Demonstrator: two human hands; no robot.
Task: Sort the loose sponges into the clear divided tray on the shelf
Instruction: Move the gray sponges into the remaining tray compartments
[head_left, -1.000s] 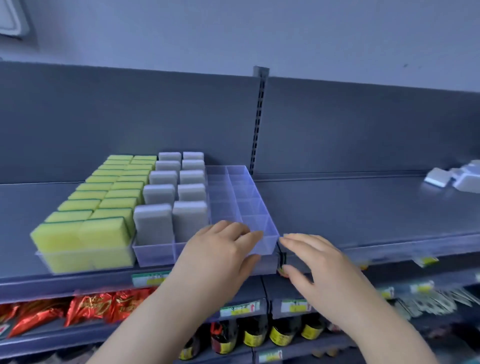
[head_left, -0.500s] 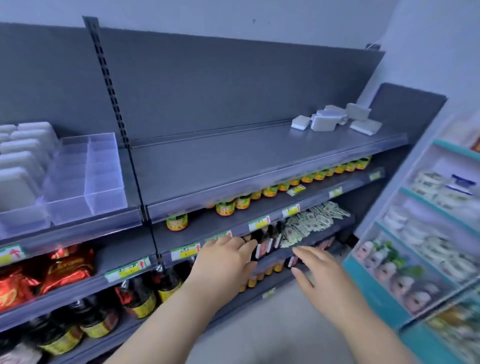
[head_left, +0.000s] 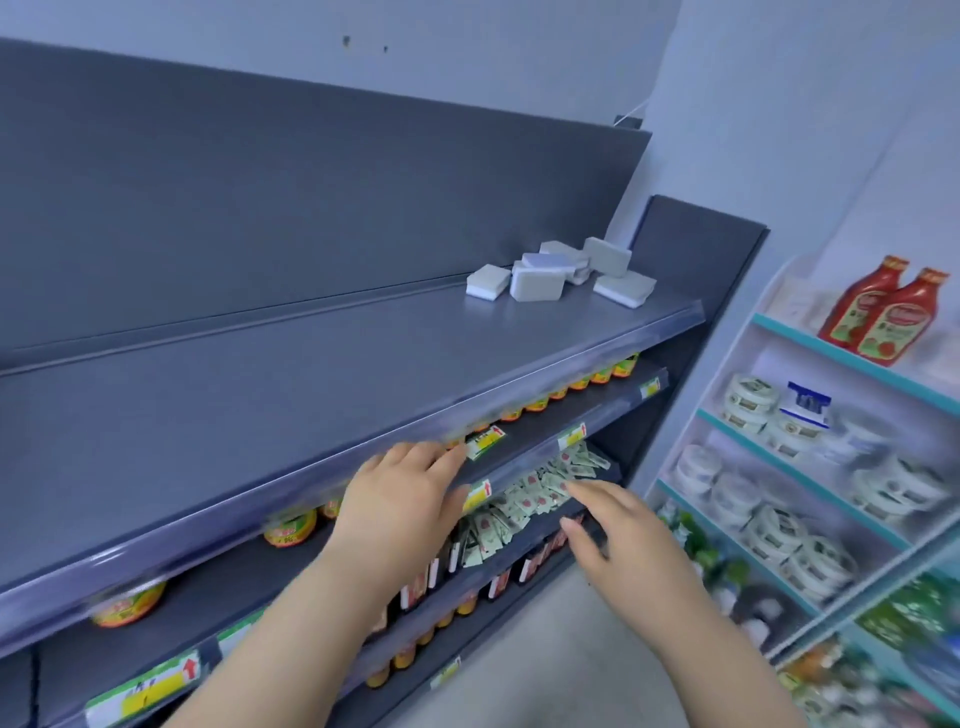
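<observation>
Several loose grey and white sponges (head_left: 563, 273) lie in a small heap at the far right end of the grey shelf (head_left: 311, 374). My left hand (head_left: 400, 499) hovers just below the shelf's front edge with relaxed fingers and holds nothing. My right hand (head_left: 623, 535) is stretched out to its right, also empty, fingers straight. Both hands are well short of the sponge heap. The clear divided tray is out of view.
Below the grey shelf, lower shelves carry small jars (head_left: 285, 527), sachets (head_left: 524, 493) and dark bottles (head_left: 447, 566). A white and teal rack (head_left: 810, 478) on the right holds red sauce bottles (head_left: 883, 312) and round tins. Floor shows between the two units.
The view has swung right: the tray with yellow and grey sponges has left the frame and the loose sponge heap is now nearer. Both hands left the tray's edge and stay empty.
</observation>
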